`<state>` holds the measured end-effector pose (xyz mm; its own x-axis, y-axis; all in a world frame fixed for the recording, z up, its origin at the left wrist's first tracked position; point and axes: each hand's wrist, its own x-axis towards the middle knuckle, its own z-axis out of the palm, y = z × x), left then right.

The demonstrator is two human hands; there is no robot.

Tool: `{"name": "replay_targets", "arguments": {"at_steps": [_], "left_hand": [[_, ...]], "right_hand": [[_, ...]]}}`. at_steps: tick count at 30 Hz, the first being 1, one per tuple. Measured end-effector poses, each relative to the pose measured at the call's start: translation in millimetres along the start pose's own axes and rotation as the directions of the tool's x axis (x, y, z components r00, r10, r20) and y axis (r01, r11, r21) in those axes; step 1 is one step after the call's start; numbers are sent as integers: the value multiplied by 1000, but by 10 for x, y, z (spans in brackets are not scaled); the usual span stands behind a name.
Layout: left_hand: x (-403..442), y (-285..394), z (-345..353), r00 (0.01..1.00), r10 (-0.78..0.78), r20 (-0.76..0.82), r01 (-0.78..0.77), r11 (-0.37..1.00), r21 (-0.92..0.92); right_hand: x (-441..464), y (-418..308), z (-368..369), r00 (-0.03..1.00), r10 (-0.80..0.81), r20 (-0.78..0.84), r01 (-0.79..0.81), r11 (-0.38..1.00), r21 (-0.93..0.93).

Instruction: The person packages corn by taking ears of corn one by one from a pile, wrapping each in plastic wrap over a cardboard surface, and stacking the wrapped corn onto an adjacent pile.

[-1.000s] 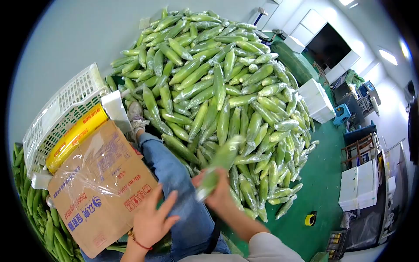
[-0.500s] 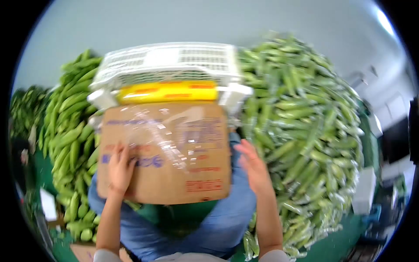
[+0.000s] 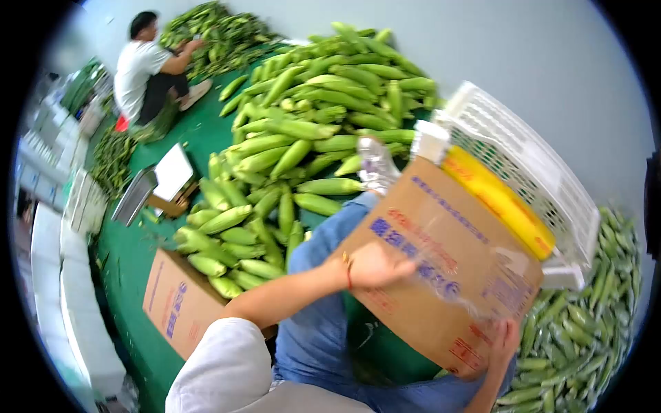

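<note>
My left hand is over the left part of a flat-topped cardboard box with blue and red print. Its fingers are smeared, so their shape and any contact with the box are unclear. At the box's near right edge rests my right hand, its fingers stretched out along the cardboard. Shiny clear film lies wrinkled across the box top. A yellow roll with red print sits along the box's far edge, in front of a white plastic crate.
Unwrapped green corn ears are heaped on the left, beside another cardboard box and a scale. Film-wrapped corn is piled on the right. A person sits by leafy greens at the far left.
The view has swung left, bringing the seated person and the second cardboard box into sight. My right hand has come from beside the box onto its near right edge.
</note>
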<state>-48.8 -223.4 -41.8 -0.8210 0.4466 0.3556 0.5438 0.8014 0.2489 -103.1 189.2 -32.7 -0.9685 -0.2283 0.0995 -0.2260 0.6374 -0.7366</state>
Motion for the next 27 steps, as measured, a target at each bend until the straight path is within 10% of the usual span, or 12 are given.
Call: {"name": "replay_targets", "arguments": {"at_steps": [2, 4, 9, 11, 12, 15, 18, 21, 22, 27], "left_hand": [[-528, 284, -158, 999, -8, -43, 7, 1000, -29], [-921, 579, -285, 993, -95, -76, 86, 990, -115], [-1635, 678, -467, 897, -415, -152, 341, 869, -359], [-1966, 154, -720, 690, -724, 18, 720, 684, -118], [-2198, -171, -698, 590, -704, -395, 753, 657, -47], [-3300, -1573, -656, 177, -827, -533, 983, 174, 56], [-4283, -2662, -817, -301, -890, -343, 950, -250, -186], [-4823, -3148, -827, -484, -843, -236, 733, -242, -636], [-4788, -3165, -908, -447, -889, -99, 742, -307, -596], [-4702, -3124, -993, -349, -873, 339, 581, -486, -653]], "right_hand": [[-238, 11, 16, 996, 11, 84, 0, 992, -124], [-470, -114, 118, 961, 36, 272, -74, 989, 130], [-654, -474, 208, 948, 0, 318, 72, 975, -212], [-674, -597, 203, 942, 17, 335, 86, 952, -292], [-634, -642, 212, 935, 31, 355, 85, 948, -307], [-564, -615, 167, 902, 74, 426, 82, 938, -337], [-553, -642, 170, 874, 255, 414, -91, 923, -375], [-497, -758, 218, 897, 68, 437, 108, 924, -366], [-531, -658, 176, 857, 293, 423, -139, 923, -359], [-403, -759, 197, 738, 461, 493, -287, 875, -390]]}}
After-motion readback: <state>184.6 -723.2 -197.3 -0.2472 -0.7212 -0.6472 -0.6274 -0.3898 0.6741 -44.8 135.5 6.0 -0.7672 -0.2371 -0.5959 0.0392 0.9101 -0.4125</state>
